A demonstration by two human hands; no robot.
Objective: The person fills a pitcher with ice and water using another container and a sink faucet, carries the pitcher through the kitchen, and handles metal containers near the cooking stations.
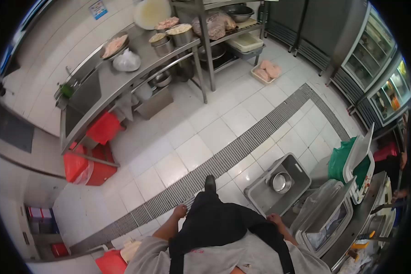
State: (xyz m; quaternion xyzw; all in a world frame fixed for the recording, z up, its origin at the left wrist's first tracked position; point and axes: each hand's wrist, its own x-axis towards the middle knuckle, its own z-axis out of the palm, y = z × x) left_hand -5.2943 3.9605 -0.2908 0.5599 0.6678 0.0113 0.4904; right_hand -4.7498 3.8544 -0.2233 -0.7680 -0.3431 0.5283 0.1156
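Observation:
My left hand [181, 211] hangs beside the black apron [214, 217], over the floor drain, with its fingers curled in and nothing seen in them. On the other side, my right hand [275, 219] is close to the apron's edge, its fingers also curled, and I see no object in it. Nearest to that hand is a grey plastic tub [260, 188] on the floor, which has a round metal bowl [281, 182] in it. My black shoe [210, 183] shows in front of the apron.
A slotted drain [233, 155] crosses the tiled floor. At left stands a steel sink counter [144, 68] with red bins [93, 168] below. A basket of raw meat [266, 72] sits on the floor ahead. Lidded bins [326, 228] and fridges [367, 50] line the right.

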